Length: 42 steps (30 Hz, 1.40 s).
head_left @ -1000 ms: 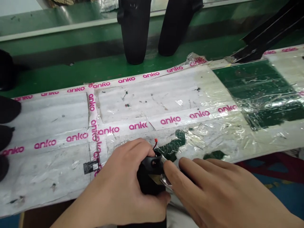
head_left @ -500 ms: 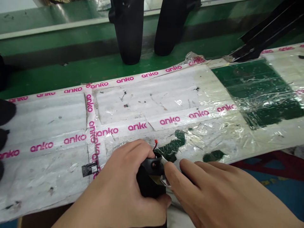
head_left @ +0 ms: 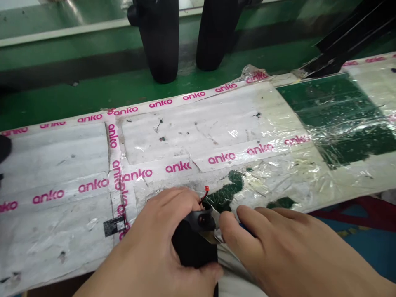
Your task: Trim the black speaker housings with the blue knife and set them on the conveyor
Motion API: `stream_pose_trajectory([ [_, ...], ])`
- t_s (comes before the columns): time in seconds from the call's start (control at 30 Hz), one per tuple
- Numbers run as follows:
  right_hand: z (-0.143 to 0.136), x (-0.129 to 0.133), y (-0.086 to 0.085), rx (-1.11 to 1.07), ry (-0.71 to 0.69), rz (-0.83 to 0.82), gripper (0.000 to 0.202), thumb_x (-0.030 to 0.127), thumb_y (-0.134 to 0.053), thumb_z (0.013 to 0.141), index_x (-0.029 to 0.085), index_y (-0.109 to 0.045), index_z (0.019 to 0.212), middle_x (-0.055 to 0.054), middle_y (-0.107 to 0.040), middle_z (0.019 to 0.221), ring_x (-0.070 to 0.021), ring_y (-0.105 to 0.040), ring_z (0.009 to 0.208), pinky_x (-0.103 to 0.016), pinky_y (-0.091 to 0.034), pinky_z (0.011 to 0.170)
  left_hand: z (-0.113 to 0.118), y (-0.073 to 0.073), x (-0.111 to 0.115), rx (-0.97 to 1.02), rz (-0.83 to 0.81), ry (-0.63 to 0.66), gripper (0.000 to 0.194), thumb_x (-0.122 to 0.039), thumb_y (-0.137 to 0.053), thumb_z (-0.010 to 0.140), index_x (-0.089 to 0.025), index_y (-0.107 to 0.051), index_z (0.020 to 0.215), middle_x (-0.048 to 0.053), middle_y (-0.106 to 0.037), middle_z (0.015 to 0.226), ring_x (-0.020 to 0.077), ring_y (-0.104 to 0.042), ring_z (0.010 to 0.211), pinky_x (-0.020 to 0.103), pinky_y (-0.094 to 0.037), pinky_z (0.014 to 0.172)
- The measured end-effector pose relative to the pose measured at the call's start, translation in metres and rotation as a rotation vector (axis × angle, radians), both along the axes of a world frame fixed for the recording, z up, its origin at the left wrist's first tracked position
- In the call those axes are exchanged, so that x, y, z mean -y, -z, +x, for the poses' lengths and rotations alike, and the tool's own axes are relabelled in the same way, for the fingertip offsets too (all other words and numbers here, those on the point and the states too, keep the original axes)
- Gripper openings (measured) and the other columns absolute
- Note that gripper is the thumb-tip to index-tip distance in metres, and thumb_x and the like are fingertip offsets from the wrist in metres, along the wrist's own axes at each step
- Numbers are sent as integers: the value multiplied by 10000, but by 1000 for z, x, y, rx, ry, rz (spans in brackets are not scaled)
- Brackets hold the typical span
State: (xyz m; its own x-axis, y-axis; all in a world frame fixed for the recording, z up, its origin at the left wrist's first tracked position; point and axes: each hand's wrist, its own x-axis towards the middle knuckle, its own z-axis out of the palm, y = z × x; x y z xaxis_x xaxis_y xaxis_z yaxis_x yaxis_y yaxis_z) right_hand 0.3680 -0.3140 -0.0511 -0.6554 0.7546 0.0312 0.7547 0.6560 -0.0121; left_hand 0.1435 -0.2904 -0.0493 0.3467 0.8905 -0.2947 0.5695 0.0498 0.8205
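Note:
My left hand (head_left: 167, 243) is wrapped round a hollow black plastic part (head_left: 198, 243), held near the table's front edge. The part has a rounded, open upper end with a small hole in its side. A thin dark wire with a small red connector (head_left: 207, 188) sticks up out of that end. My right hand (head_left: 272, 243) is closed on a small tool with a shiny metal blade (head_left: 216, 217), pressed against the rim of the part. A bit of blue shows between its fingers; most of the tool is hidden.
The white table cover (head_left: 192, 123) is taped with pink-lettered strips and has worn green patches. A black label (head_left: 114, 226) lies at left. Behind, two black tapered parts (head_left: 161, 45) stand on a green surface (head_left: 93, 90). A dark object (head_left: 349, 41) slants in at the upper right.
The black part has tilted slightly and the tool's metal shows more at its rim. Both hands keep their grip, shifted a little. The view has moved slightly.

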Motion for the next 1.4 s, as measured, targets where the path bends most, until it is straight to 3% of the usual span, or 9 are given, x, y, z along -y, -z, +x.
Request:
stream_pose_trajectory([
  [0.1, 0, -1, 4, -43, -5, 0, 669, 121, -583, 518, 264, -423, 1151, 35, -640, 741, -216, -588, 474, -370, -366, 479, -1, 2, -1, 31, 72, 33, 399, -161, -688, 591, -285, -635, 967, -21, -754, 1072, 254, -740, 995, 395, -593, 877],
  [0.17, -2, -3, 4, -54, -11, -70, 635, 105, -605, 533, 270, -413, 1116, 46, -626, 716, -208, -570, 446, -357, -312, 461, -1, 3, -4, 36, 120, 67, 325, -168, -688, 605, -263, -596, 902, 0, -754, 1051, 253, -742, 954, 381, -588, 811],
  [0.27, -6, -8, 3, -69, 18, -171, 528, 102, -678, 579, 295, -385, 974, 73, -566, 648, -199, -524, 390, -343, -152, 459, 1, 2, -7, 36, 158, 124, 248, -191, -692, 641, -246, -508, 798, 14, -746, 979, 242, -730, 871, 362, -552, 719],
  [0.37, -8, -14, 1, -59, 34, -206, 506, 109, -726, 586, 299, -379, 901, 80, -535, 613, -196, -491, 370, -334, -59, 497, 1, 1, -10, 33, 154, 154, 246, -199, -703, 659, -242, -522, 820, 1, -739, 950, 223, -708, 829, 360, -533, 717],
  [0.47, -4, -14, -2, -108, -7, -158, 435, 126, -693, 651, 292, -401, 928, 66, -552, 656, -192, -494, 407, -348, -121, 474, 0, 0, -10, 32, 100, 148, 245, -217, -710, 661, -243, -535, 831, -21, -716, 905, 204, -666, 796, 357, -521, 721],
  [0.6, 5, -5, -1, -223, 26, 6, 262, 91, -506, 893, 232, -481, 1112, 22, -594, 767, -203, -556, 549, -365, -339, 532, -3, 1, -9, 41, 22, 83, 258, -265, -711, 630, -247, -512, 794, -23, -684, 860, 207, -620, 777, 354, -498, 688],
  [0.73, 3, 5, 9, -229, 49, -2, 248, 83, -439, 979, 191, -508, 1191, 24, -590, 775, -190, -560, 571, -349, -358, 544, -3, 2, -10, 61, -9, 48, 276, -265, -702, 614, -255, -518, 820, -28, -677, 875, 207, -613, 799, 361, -519, 741],
  [0.9, -2, 9, 19, -252, 84, -7, 279, 114, -420, 992, 188, -512, 1245, 9, -609, 812, -211, -561, 602, -369, -351, 567, -3, 4, -10, 69, -20, 51, 295, -239, -712, 606, -259, -518, 827, -44, -676, 886, 189, -606, 789, 336, -519, 732],
  [1.4, -8, 4, 12, -253, 48, -34, 312, 60, -465, 901, 204, -502, 1175, 27, -614, 775, -197, -550, 575, -354, -349, 559, -4, 2, -8, 66, -19, 54, 291, -217, -703, 603, -259, -506, 813, -51, -678, 881, 175, -612, 759, 320, -522, 696],
])
